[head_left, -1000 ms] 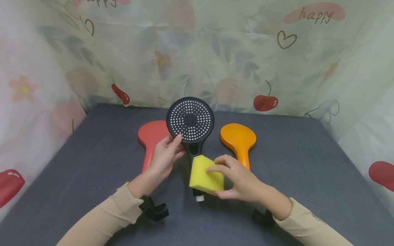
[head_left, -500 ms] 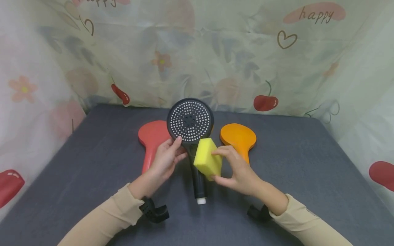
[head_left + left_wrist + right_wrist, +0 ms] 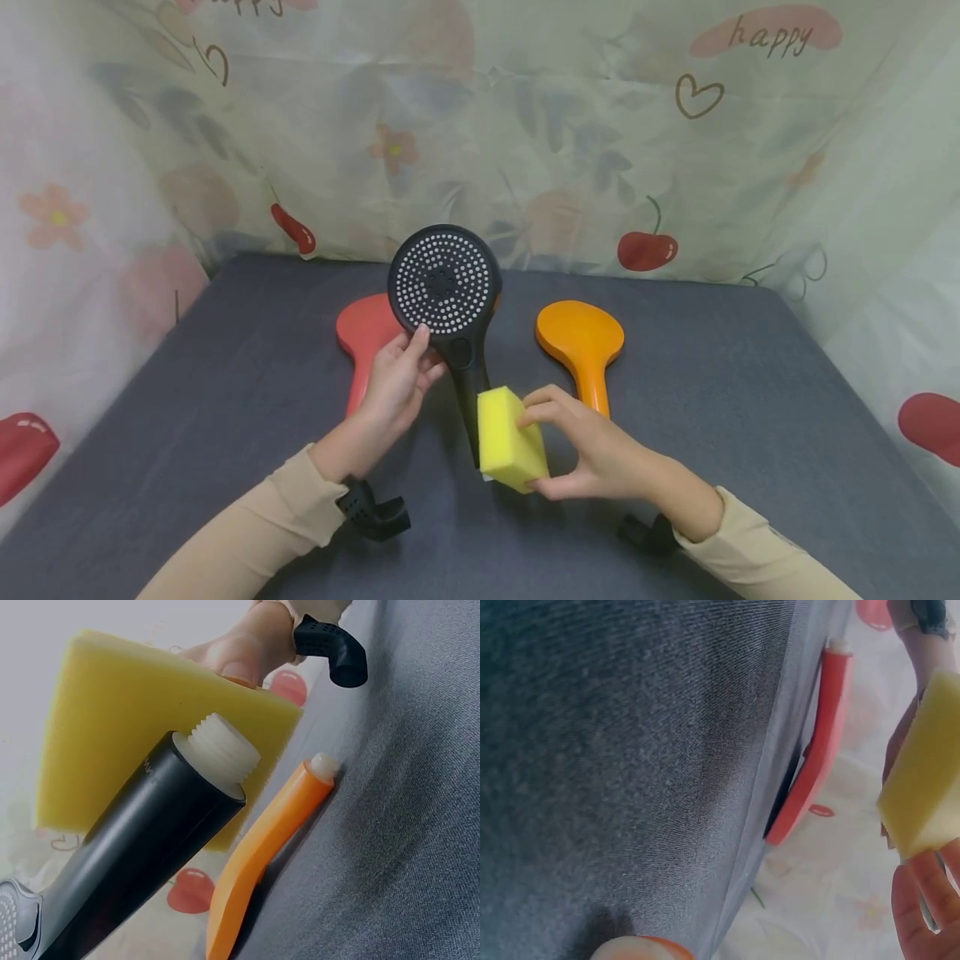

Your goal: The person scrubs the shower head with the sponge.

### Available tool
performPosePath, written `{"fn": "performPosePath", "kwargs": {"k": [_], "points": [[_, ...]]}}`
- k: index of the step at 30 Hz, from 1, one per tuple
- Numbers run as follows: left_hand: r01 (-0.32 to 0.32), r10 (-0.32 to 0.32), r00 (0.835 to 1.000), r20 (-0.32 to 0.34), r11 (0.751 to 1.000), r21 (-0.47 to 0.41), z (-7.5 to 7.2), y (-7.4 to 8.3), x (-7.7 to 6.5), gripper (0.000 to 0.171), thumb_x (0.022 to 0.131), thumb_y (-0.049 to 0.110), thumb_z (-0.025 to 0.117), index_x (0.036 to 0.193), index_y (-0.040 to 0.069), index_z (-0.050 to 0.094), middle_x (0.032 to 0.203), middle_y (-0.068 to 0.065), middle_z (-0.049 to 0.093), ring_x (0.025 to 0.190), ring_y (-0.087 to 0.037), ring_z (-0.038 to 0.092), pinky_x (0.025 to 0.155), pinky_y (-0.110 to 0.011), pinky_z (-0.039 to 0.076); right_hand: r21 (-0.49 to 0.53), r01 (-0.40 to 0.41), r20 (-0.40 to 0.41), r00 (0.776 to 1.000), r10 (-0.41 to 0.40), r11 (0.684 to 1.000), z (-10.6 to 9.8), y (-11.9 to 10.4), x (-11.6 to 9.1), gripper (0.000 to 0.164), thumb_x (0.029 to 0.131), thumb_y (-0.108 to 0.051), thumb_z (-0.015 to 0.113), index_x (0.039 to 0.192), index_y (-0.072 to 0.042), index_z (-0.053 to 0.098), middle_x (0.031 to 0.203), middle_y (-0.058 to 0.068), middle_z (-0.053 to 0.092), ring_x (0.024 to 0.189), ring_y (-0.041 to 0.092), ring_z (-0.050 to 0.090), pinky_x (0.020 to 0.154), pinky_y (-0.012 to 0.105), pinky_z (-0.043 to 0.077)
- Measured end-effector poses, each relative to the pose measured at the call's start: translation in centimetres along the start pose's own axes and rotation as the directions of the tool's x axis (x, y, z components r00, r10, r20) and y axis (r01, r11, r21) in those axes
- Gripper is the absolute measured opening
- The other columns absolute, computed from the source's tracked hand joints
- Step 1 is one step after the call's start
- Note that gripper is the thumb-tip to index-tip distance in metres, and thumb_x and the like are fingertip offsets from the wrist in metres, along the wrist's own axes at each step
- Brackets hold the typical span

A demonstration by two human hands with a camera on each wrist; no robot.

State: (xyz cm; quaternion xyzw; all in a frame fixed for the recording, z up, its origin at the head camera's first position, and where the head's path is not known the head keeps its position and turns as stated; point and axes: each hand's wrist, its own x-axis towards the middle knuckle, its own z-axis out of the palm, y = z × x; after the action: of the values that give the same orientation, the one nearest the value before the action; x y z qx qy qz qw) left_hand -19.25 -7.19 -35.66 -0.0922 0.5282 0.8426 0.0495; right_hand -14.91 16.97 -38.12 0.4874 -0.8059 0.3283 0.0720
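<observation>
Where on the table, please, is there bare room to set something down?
The table looks bare left of the red shower head and right of the orange shower head, beyond the sleeves. The middle is crowded: there the hands hold the black shower head and yellow sponge.

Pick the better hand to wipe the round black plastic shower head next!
Probably the right hand: it pinches the yellow rectangular foam sponge near the shower head, which the left hand holds.
</observation>
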Motion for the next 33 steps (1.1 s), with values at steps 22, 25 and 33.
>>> {"fn": "performPosePath", "kwargs": {"k": [22, 25, 33], "points": [[0.071, -0.078, 0.990, 0.118, 0.996, 0.060, 0.5, -0.3, -0.9, 0.041, 0.101, 0.021, 0.038, 0.135, -0.001, 0.039, 0.093, 0.014, 0.060, 0.078, 0.000, 0.056, 0.068, -0.018, 0.049, -0.051, -0.141, -0.460, 0.882, 0.102, 0.989, 0.9, 1.0, 2.4, 0.067, 0.063, 0.001, 0.081, 0.118, -0.002, 0.042, 0.117, 0.012, 0.050, 0.107, 0.021, 0.047, 0.084, 0.036, 0.045], [0.077, -0.087, 0.987, 0.135, 0.994, 0.084, 0.6, -0.3, -1.1, 0.040, 0.101, 0.022, 0.038, 0.134, -0.001, 0.041, 0.092, 0.013, 0.061, 0.079, 0.001, 0.057, 0.069, -0.018, 0.050, -0.014, -0.113, -0.460, 0.883, 0.094, 0.993, 0.9, 0.9, 2.5, 0.069, 0.063, 0.004, 0.081, 0.119, 0.000, 0.041, 0.118, 0.012, 0.050, 0.109, 0.019, 0.047, 0.086, 0.034, 0.047], [0.055, -0.084, 0.983, 0.165, 0.984, 0.170, 0.4, -0.4, -1.2, 0.040, 0.100, 0.021, 0.042, 0.137, 0.005, 0.041, 0.107, 0.007, 0.060, 0.087, 0.000, 0.059, 0.071, -0.017, 0.052, 0.047, 0.005, -0.419, 0.908, 0.015, 0.999, 0.7, 0.8, 2.3, 0.062, 0.071, -0.006, 0.079, 0.118, 0.005, 0.041, 0.117, 0.015, 0.049, 0.115, 0.017, 0.045, 0.095, 0.023, 0.043]]}}
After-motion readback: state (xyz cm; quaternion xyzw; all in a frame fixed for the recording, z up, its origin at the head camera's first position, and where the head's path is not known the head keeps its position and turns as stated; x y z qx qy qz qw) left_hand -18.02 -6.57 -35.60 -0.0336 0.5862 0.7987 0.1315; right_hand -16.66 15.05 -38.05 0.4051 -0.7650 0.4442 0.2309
